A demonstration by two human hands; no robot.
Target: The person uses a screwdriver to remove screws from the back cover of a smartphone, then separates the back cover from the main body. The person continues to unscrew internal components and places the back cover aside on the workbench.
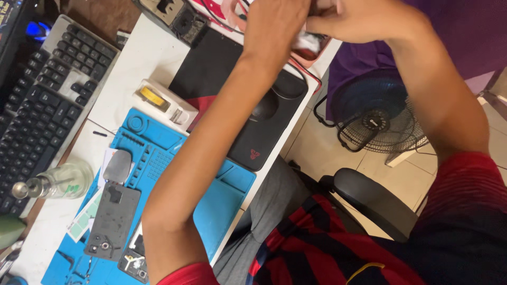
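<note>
Head view, looking down at a white desk (142, 58). Both hands are raised to the top edge of the frame, well above and beyond the blue work mat (222, 203). The left hand (274, 24) and right hand (364, 18) meet there, fingers curled inward around a small white item (309, 39) pinched between them; what this item is cannot be told, and the fingertips are partly cut off by the frame edge. Just beneath the hands lies a pink tray (311, 55). Below the left forearm sits a black mouse (264, 108) on a black mouse pad (222, 68). On the mat, at near left, lies an opened phone (113, 219) with a grey pick (117, 166) beside it. A tape dispenser (163, 103) stands at the mat's far edge. Further left are a glass bottle (60, 182) and a black keyboard (47, 100). A floor fan (380, 119) stands at right.
</note>
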